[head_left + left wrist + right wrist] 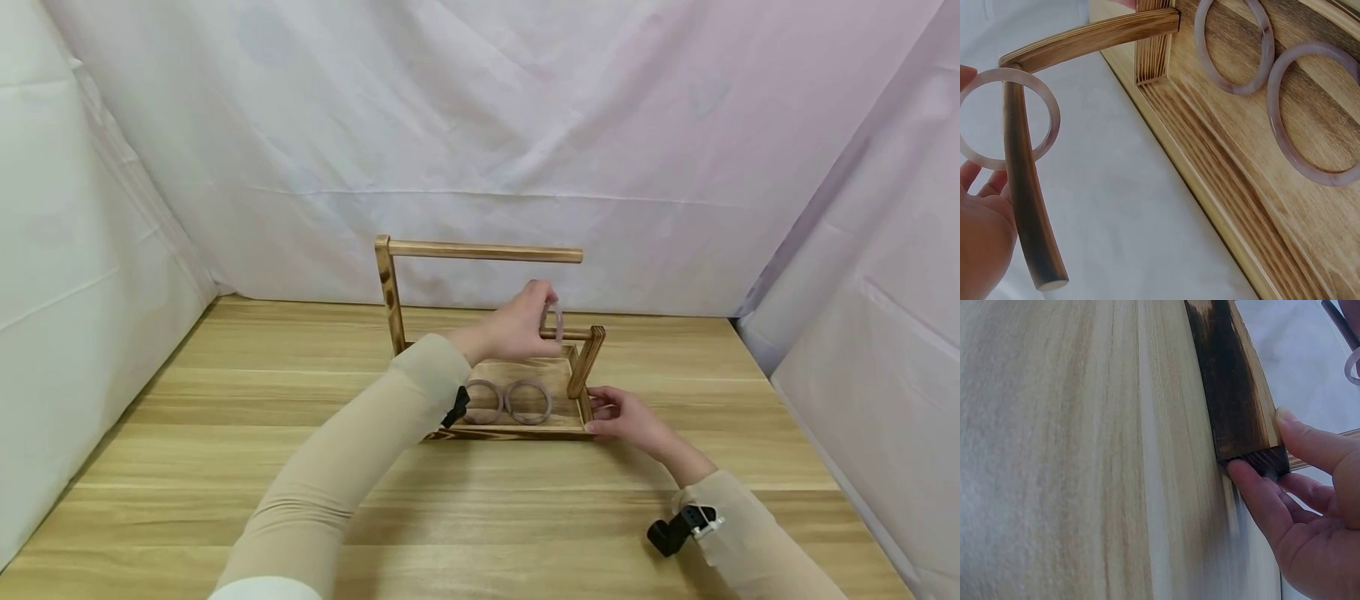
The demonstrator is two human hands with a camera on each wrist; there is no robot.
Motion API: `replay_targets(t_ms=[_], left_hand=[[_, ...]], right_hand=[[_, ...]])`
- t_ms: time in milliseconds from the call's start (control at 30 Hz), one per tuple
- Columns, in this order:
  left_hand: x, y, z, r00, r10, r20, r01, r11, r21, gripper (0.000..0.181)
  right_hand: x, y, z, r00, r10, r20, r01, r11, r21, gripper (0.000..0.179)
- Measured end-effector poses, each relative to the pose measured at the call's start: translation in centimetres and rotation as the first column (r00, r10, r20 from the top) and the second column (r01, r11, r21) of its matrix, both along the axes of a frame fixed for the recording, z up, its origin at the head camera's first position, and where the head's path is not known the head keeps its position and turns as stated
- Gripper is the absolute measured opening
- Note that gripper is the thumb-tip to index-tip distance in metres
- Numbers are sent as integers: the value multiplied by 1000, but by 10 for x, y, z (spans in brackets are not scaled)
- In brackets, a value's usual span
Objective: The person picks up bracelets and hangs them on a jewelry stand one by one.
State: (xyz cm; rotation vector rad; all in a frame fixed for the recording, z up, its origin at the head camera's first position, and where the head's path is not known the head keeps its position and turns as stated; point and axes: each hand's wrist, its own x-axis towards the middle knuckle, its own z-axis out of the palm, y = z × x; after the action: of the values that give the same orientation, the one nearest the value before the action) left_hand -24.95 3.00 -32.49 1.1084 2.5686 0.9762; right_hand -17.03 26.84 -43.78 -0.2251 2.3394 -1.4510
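A wooden bangle stand [517, 432] has a tray base, a tall left post with a long upper bar [480, 251], and a short right post with a lower bar [576, 334]. My left hand [517, 323] pinches a pale mauve bangle [1054, 119] by its edge. The lower bar runs through this bangle, near the post end in the left wrist view. At the tray's front right corner, my right hand [630, 423] grips the wood, thumb on one side and fingers on the other. Two more bangles, a left one [489, 383] and a right one [528, 422], lie side by side in the tray.
The stand is on a wood-grain table [525, 517]. White cloth [480, 125] hangs behind the table and along both sides. My left forearm crosses in front of the tray's left part and hides some of it.
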Motion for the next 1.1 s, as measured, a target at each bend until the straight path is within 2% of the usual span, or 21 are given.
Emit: replay_targets(t_ms=[400,633,1100], left_hand=[[2,10,-1,1000,-24,-2,24,999,-29,52],[3,15,-2,999,-38,-26,37,998,-60,50],[5,15,2,999,-44,-19,41,990,-135,46]], right_hand=[[1,1,0,1000,-10,13,10,1000,-4,68],[3,-2,1,1000,5,6,-5,1000,-2,66],[4,-3,1,1000,8,-3,-8,1000,-5,65]])
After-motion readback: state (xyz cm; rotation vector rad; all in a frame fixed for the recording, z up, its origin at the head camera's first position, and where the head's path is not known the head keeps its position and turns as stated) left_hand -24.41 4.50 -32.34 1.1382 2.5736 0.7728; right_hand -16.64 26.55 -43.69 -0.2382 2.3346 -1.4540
